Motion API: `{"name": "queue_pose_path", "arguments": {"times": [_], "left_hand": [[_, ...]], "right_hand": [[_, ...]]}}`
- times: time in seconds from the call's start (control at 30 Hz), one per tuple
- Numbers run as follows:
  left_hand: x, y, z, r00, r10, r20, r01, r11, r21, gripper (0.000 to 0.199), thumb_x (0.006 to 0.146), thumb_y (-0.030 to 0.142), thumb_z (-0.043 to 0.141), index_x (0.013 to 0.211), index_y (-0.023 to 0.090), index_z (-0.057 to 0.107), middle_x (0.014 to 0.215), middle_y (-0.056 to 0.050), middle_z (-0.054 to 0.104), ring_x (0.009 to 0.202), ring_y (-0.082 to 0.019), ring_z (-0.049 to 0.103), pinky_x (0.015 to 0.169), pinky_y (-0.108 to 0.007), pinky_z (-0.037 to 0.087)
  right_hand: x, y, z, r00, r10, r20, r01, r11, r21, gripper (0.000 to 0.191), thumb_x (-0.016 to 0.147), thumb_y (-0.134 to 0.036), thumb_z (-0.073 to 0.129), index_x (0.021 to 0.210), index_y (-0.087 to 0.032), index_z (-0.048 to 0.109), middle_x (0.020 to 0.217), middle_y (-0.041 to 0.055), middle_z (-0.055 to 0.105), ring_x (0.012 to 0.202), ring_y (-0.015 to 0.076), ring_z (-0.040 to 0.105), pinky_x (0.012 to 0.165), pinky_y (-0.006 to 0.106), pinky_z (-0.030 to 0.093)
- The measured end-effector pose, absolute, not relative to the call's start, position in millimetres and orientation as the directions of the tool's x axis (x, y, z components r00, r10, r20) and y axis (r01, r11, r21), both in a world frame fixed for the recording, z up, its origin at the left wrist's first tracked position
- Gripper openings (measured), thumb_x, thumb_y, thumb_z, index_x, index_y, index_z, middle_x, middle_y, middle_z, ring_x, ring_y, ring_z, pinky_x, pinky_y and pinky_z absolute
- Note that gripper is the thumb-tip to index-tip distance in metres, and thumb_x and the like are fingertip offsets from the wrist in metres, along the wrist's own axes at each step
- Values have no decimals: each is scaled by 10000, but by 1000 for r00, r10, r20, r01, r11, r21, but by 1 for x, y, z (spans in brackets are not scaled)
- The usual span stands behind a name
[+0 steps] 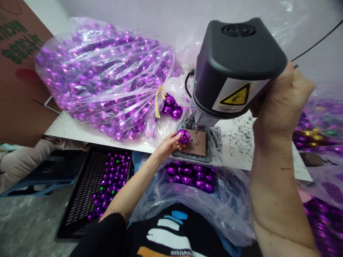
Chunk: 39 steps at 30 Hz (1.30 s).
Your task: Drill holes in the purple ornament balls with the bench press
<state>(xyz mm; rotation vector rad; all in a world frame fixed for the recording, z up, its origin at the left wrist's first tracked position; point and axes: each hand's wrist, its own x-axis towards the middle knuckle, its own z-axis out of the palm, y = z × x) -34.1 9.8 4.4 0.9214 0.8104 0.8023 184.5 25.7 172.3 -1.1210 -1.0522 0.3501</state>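
My left hand (171,144) is closed around a shiny purple faceted ball (183,136), its fingers at the ball's left and lower side. The ball is at the left part of a brown board (199,142) on the base of a black bench drill press (241,67). Just right of the ball, the thin drill bit (197,130) points down, apart from it. My right hand (285,91) is curled at the drill press's right side, gripping its handle. Only a dark tip of that handle shows; the hand hides the rest.
A tied clear bag (107,78) of purple balls lies at the back left. Dark shavings litter the white table (237,142). More balls (190,175) lie in plastic on my lap. A black crate (75,200) holds balls at left, near a cardboard box (21,82) and another person's leg (29,157).
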Motion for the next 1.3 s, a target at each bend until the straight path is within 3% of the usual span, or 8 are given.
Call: {"name": "queue_pose_path", "arguments": {"times": [0.07, 0.17, 0.3, 0.43, 0.83, 1.0, 1.13, 1.3], "left_hand": [[-28, 5, 4, 341, 937, -80, -68, 110, 992, 492, 818, 522, 718, 1147, 171, 612, 1028, -69, 698, 837, -154, 655, 732, -271, 507], [-19, 0, 3, 294, 945, 141, 209, -208, 956, 484, 858, 470, 697, 1233, 188, 577, 1156, -70, 681, 1021, -192, 647, 939, -341, 496], [-8, 1, -5, 300, 908, 294, 411, -401, 819, 481, 881, 459, 686, 1247, 174, 556, 1180, -113, 677, 1078, -241, 647, 970, -393, 490], [-2, 3, -14, 323, 853, 409, 500, -521, 692, 521, 870, 481, 697, 1255, 165, 544, 1199, -151, 670, 1094, -272, 646, 973, -422, 479], [2, 1, -8, 425, 807, 410, 572, -590, 569, 503, 898, 472, 663, 1280, 169, 540, 1180, -139, 677, 1095, -273, 629, 1034, -444, 379], [8, 5, -7, 376, 826, 420, 623, -561, 545, 489, 848, 473, 719, 1214, 179, 581, 1130, -116, 688, 1103, -280, 610, 1086, -468, 332], [9, 8, -12, 348, 835, 425, 586, -548, 597, 460, 807, 436, 761, 1149, 179, 592, 1093, -97, 682, 1078, -273, 599, 1092, -474, 355], [8, 11, -14, 382, 830, 407, 543, -558, 628, 446, 815, 404, 749, 1163, 182, 578, 1087, -94, 666, 1069, -265, 594, 1076, -467, 388]], "right_hand": [[184, 26, 173, 507, 692, 514, 264, 443, -857, 461, 886, -503, 511, 669, -97, 490, 559, -20, 440, 444, 12, 436, 417, 139, 298], [184, 26, 173, 513, 687, 514, 266, 443, -856, 449, 896, -475, 499, 661, -92, 494, 557, -16, 437, 447, 21, 444, 413, 145, 299], [183, 25, 173, 522, 691, 500, 279, 416, -866, 470, 891, -514, 499, 672, -98, 503, 554, -25, 426, 449, 8, 427, 421, 139, 294], [184, 25, 173, 516, 686, 514, 288, 426, -858, 542, 852, -607, 517, 654, -104, 483, 542, -33, 408, 449, 4, 421, 422, 141, 299], [181, 25, 175, 523, 649, 552, 279, 481, -831, 601, 767, -711, 573, 614, -134, 500, 498, -31, 344, 435, 30, 417, 403, 181, 306], [184, 26, 175, 519, 670, 531, 272, 459, -846, 594, 730, -728, 610, 585, -171, 465, 491, -29, 318, 420, 58, 389, 377, 241, 294], [186, 10, 173, 441, 685, 580, 363, 455, -813, 549, 833, -639, 547, 606, -155, 424, 538, -30, 359, 426, 29, 371, 382, 214, 271], [180, -34, 153, 393, 673, 627, 547, 377, -747, 378, 913, -451, 509, 756, -110, 553, 646, -22, 509, 539, -1, 466, 500, 161, 338]]}}
